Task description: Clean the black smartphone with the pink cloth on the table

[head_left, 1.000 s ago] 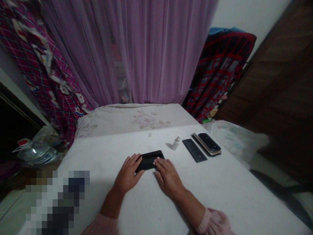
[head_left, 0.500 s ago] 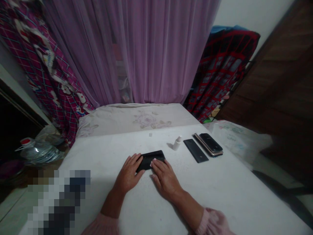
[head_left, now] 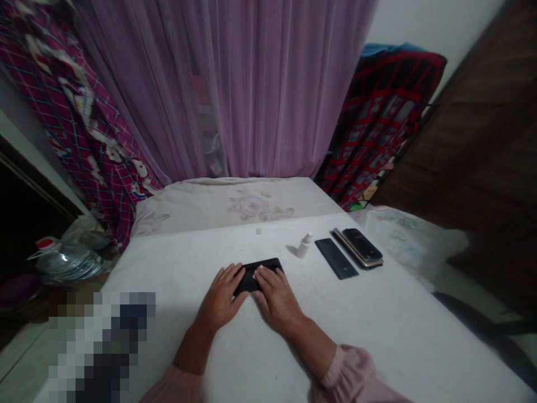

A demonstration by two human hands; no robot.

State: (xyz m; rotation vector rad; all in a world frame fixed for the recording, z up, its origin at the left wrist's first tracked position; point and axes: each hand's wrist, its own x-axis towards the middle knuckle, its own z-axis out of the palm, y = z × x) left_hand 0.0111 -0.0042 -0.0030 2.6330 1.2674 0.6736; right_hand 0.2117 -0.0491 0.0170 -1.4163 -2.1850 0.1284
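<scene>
A black phone [head_left: 247, 280] lies flat on the white tabletop in front of me, its long side running left to right. My left hand [head_left: 218, 298] grips its left end, with the fingers along the top and the thumb at the near edge. Over the phone's middle and right part, my right hand [head_left: 277, 299] presses a small pale pinkish cloth or tissue [head_left: 256, 274] against the surface. Most of that piece is hidden under the fingers, which are held together. To the right of the hands a small white spray bottle [head_left: 304, 246] stands upright.
A dark flat phone or back cover [head_left: 336, 258] lies right of the bottle, beside a stack of phones [head_left: 361, 246]. Farther back is a tiny pale square [head_left: 258, 231]. A floral cloth [head_left: 251, 204] covers the far end. A large water bottle [head_left: 67, 258] stands at left.
My right hand has slid a little to the left across the phone with the pale cloth. My left hand and the phone have stayed in place.
</scene>
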